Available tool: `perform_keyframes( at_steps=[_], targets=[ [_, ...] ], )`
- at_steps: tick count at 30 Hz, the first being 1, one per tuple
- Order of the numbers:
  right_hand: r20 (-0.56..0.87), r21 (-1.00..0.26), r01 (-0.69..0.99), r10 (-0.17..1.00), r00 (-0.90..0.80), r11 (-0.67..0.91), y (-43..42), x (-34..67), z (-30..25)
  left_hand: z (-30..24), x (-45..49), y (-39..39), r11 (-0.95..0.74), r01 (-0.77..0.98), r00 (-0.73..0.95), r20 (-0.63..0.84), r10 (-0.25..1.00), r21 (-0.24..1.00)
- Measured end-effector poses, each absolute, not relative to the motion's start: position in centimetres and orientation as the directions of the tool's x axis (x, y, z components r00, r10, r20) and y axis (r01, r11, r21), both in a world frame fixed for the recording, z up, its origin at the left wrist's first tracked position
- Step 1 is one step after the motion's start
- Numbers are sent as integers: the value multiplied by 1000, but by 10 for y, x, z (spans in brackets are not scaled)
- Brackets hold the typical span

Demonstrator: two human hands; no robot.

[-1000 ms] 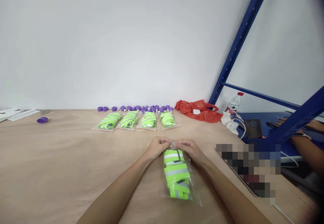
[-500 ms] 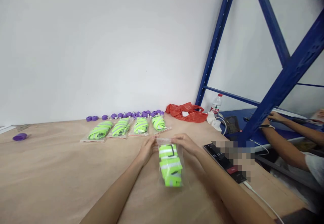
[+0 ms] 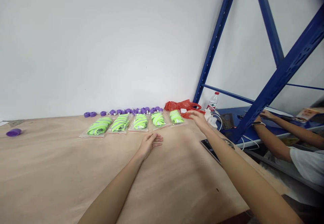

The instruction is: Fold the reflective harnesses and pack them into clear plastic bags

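Observation:
Several clear zip bags holding folded neon yellow-green straps with silver stripes lie in a row, among them a middle bag and a far-left bag. At the row's right end rests another bag of the same kind. My right hand hovers just right of that bag, fingers stretched out and holding nothing. My left hand is over the tabletop in front of the row, empty, its fingers loosely bent and slightly apart.
Purple round pieces line the wall; a purple cup-shaped piece sits far left. A red plastic bag, bottle, phone and blue metal frame are at the right. A co-worker's arms rest beyond the frame.
The bagged strap that both hands held by its top has been laid at the row's right end and let go. My right hand moved forward and right; my left hand stayed nearly in place.

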State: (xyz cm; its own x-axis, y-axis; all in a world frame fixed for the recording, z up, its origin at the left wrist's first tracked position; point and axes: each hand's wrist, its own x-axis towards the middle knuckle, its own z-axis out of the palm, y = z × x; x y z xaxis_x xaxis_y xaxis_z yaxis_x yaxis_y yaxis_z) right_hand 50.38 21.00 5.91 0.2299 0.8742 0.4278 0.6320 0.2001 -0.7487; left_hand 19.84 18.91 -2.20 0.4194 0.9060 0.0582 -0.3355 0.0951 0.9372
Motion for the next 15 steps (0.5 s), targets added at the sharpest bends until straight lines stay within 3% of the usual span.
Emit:
perform_keyframes(
  at_steps=[8,15],
  targets=[
    [317,-497,867,925,210,-27,229,474,22,-26,199,191,-220,-13,300,214,930,975],
    [157,-375,919,969,190,-120,245,442,-5,-18,185,190,-524,370,268,452,851,767]
  ],
)
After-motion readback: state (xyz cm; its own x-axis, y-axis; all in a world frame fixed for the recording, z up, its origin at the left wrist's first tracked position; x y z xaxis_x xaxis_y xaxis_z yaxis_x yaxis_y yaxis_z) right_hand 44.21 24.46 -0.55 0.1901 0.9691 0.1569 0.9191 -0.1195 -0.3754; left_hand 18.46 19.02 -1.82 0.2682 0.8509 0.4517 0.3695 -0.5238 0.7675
